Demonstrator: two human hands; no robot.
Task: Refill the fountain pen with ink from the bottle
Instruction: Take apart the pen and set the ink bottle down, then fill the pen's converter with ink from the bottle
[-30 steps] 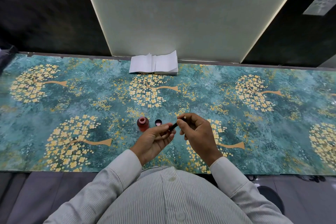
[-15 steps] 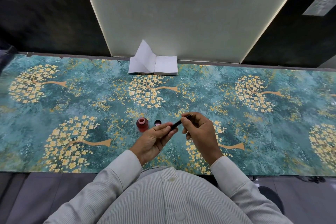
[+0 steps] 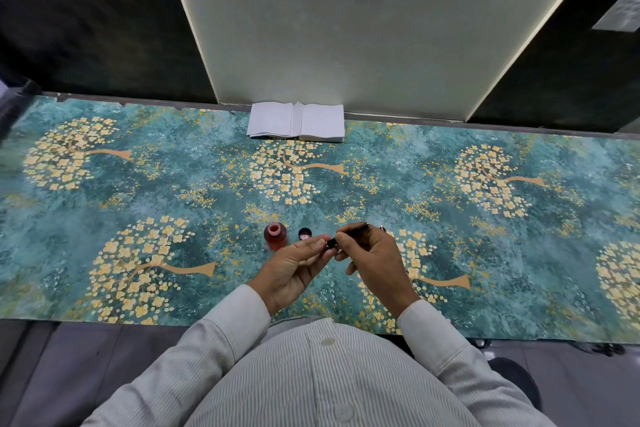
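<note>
The fountain pen, a slim, rigid black barrel, looks light and smooth, best pinched near its ends so it cannot roll or slip. The right hand has its fingers clamped around the barrel; the left hand pinches the pen's near end between thumb and fingertips. Just beyond the left fingers the ink bottle stands uncapped on the tabletop, its cap beside it; being glass and open, it would tip and spill easily. The nib is hidden, and the ink level is hard to judge.
</note>
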